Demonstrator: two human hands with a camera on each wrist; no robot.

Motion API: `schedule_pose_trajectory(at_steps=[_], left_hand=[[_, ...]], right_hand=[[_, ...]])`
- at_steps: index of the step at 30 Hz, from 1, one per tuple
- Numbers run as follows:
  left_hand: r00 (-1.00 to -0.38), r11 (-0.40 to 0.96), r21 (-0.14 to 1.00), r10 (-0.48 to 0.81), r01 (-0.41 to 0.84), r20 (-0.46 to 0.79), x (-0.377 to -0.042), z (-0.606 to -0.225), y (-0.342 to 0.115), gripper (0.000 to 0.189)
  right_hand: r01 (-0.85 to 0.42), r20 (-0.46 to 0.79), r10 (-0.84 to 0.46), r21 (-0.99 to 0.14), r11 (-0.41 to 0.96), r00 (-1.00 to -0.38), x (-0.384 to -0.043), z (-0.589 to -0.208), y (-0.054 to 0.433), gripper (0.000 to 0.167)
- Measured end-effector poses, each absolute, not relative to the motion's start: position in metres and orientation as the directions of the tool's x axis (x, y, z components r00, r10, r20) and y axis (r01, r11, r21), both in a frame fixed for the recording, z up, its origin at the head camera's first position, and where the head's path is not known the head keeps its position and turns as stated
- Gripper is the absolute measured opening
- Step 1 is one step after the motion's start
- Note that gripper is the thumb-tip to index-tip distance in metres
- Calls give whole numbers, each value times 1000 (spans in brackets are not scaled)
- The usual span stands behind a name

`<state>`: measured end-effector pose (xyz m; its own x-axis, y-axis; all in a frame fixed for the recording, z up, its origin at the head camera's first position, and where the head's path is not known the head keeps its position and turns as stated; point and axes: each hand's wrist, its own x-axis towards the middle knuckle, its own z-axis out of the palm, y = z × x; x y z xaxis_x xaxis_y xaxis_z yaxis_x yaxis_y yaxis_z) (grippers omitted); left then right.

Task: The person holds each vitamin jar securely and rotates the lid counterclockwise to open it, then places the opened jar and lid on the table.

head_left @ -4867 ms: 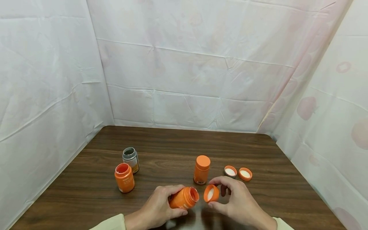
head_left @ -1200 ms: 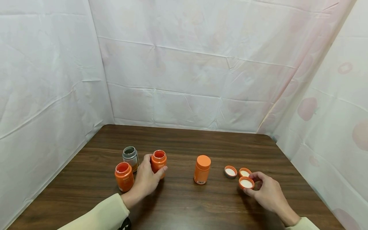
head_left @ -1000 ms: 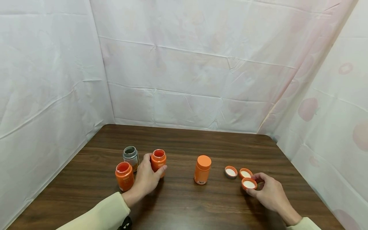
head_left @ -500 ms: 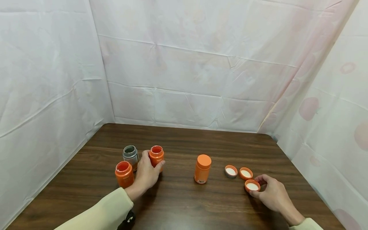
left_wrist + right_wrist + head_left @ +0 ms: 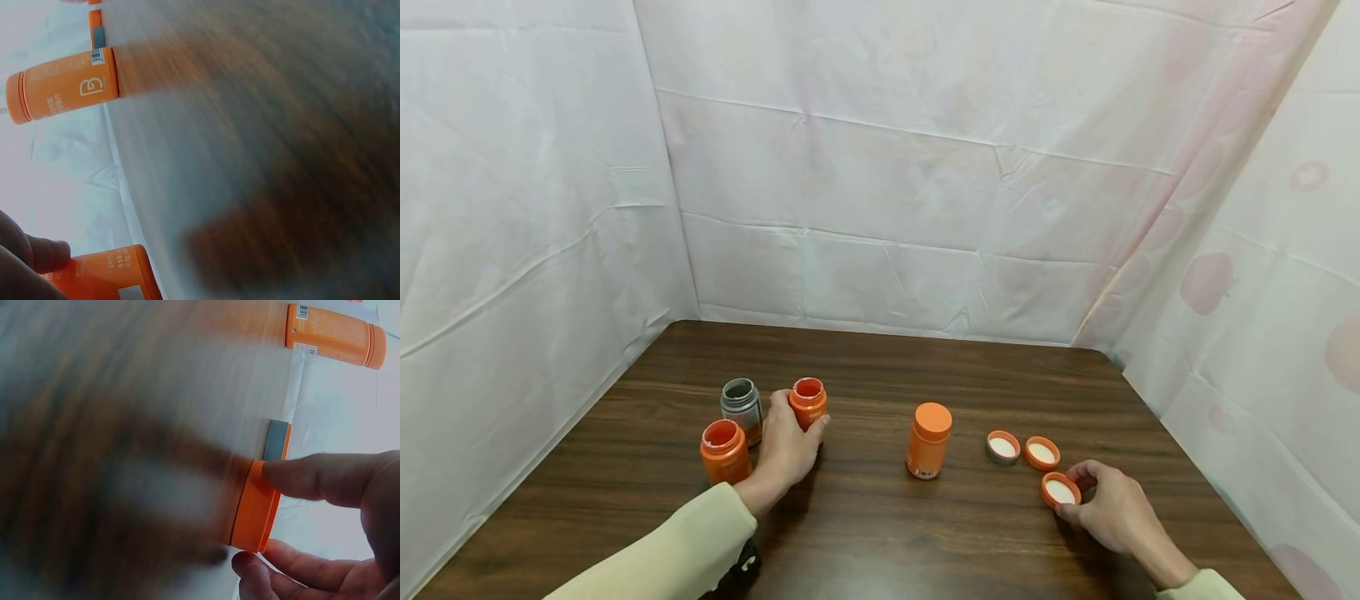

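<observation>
My left hand (image 5: 787, 446) grips an uncapped orange bottle (image 5: 808, 406) that stands upright, its red inside showing. In the left wrist view, that bottle's lower part (image 5: 103, 275) appears beside the thumb. On the right, my right hand (image 5: 1116, 508) pinches an orange screw cap (image 5: 1061, 492) by its sides, white liner up. The right wrist view shows this cap (image 5: 255, 509) between thumb and fingers, right at the tabletop. A second orange cap (image 5: 1042, 452) and a grey cap with an orange rim (image 5: 1002, 447) lie just beyond it, liners up.
A capped orange bottle (image 5: 928, 442) stands mid-table. Left of my left hand are an uncapped orange bottle (image 5: 726, 452), partly behind my wrist, and an uncapped grey bottle (image 5: 741, 408). White curtains (image 5: 880, 167) surround the dark wooden table (image 5: 880, 367) at the back and sides.
Earlier, bottle and cap were tilted together near the front middle. The bottle then went left and back, upright; the cap went right. Lately the cap slid slightly right and nearer, away from the other caps.
</observation>
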<state>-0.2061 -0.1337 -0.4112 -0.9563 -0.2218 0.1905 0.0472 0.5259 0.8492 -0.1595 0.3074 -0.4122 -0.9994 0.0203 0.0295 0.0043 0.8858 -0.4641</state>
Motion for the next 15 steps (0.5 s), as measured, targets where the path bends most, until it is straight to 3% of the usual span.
schedule_pose_trajectory(at_steps=[15], left_hand=[[-943, 516, 857, -279, 14, 184, -212, -420, -135, 62]], right_hand=[[-27, 94, 18, -457, 889, -995, -145, -402, 294, 65]])
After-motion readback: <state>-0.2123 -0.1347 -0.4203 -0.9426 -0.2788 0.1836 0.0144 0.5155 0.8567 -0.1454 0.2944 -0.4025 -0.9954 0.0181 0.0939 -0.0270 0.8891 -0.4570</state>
